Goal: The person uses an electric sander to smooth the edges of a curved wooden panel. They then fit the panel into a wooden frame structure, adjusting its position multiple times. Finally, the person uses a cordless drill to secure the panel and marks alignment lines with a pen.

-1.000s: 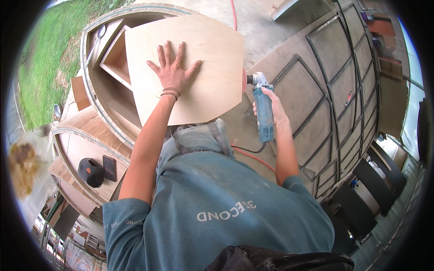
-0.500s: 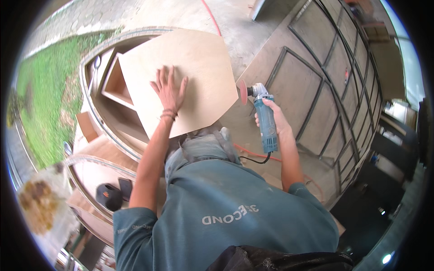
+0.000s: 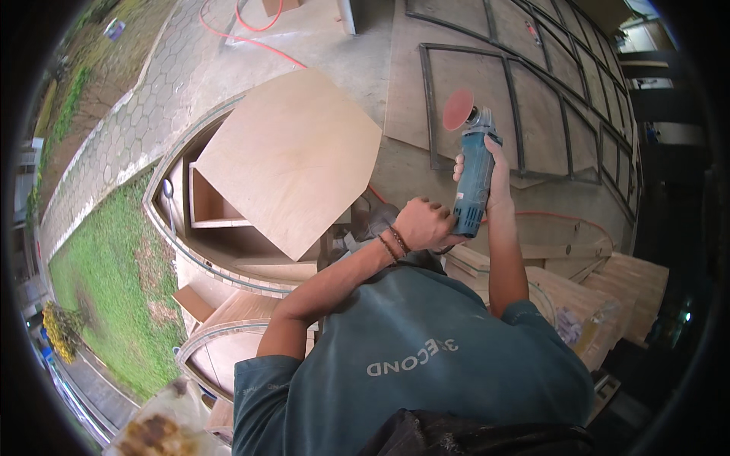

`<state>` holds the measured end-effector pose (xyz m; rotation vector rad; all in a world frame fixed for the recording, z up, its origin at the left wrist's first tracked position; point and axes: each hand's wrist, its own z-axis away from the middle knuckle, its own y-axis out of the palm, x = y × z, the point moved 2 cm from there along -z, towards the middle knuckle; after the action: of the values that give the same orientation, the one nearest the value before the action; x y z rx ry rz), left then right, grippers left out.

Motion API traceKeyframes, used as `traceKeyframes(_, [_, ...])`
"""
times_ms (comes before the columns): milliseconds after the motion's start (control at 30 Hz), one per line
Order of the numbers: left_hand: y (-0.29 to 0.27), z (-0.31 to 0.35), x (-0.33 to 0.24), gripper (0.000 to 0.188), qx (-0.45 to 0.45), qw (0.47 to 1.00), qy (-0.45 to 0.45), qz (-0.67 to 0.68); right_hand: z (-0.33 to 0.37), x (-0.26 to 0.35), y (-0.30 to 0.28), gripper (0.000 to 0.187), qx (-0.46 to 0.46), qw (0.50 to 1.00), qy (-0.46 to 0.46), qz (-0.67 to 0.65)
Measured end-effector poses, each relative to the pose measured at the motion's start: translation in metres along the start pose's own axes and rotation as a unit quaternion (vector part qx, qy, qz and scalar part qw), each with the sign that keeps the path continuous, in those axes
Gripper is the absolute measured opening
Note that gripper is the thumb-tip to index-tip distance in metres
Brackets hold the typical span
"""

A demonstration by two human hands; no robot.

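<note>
My right hand (image 3: 494, 171) is wrapped round the teal body of an angle grinder (image 3: 475, 178), held upright with its head away from me. A round reddish sanding disc (image 3: 458, 110) is fitted on the grinder's head and faces up and left. At the tool's near end, my left hand (image 3: 426, 224) is closed against the casing; its fingertips are partly hidden. Left of the grinder, a pale plywood panel (image 3: 296, 159) with cut corners lies across a curved wooden frame (image 3: 171, 220), with neither hand on it.
Inside the curved frame are an open wooden box (image 3: 217, 201) and a spoon-shaped object (image 3: 169, 197). Dark metal frames (image 3: 502, 106) lie on boards at the right. An orange hose (image 3: 266, 45) runs along the floor. Wooden pieces (image 3: 593, 281) lie by my right elbow.
My left hand has left the plywood panel and moved right to the grinder's near end. The grinder's disc has turned to show more of its face. My view has swung round.
</note>
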<state>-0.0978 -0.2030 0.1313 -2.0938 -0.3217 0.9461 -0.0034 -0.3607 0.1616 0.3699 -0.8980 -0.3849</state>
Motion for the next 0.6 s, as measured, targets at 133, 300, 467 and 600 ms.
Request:
traceKeyframes(133, [-0.001,0.008,-0.039,0.045,0.0,0.996,0.091,-0.016,0.063,-0.004,-0.023,0.049,-0.029,0.995,-0.08,-0.054])
traceKeyframes(300, [0.02,0.009,-0.078,0.048,0.126,0.929,-0.08,0.337,0.137,-0.023,-0.064,0.045,-0.033,0.972,-0.186,-0.142])
traceKeyframes(467, [0.038,0.003,-0.148,0.048,0.399,0.556,-0.262,0.68,0.215,-0.054,-0.096,0.05,-0.065,0.928,-0.295,-0.22])
traceKeyframes(600, [0.068,0.018,-0.183,0.063,0.329,0.81,-0.114,0.472,0.275,-0.076,-0.118,0.052,-0.307,0.908,-0.274,-0.085])
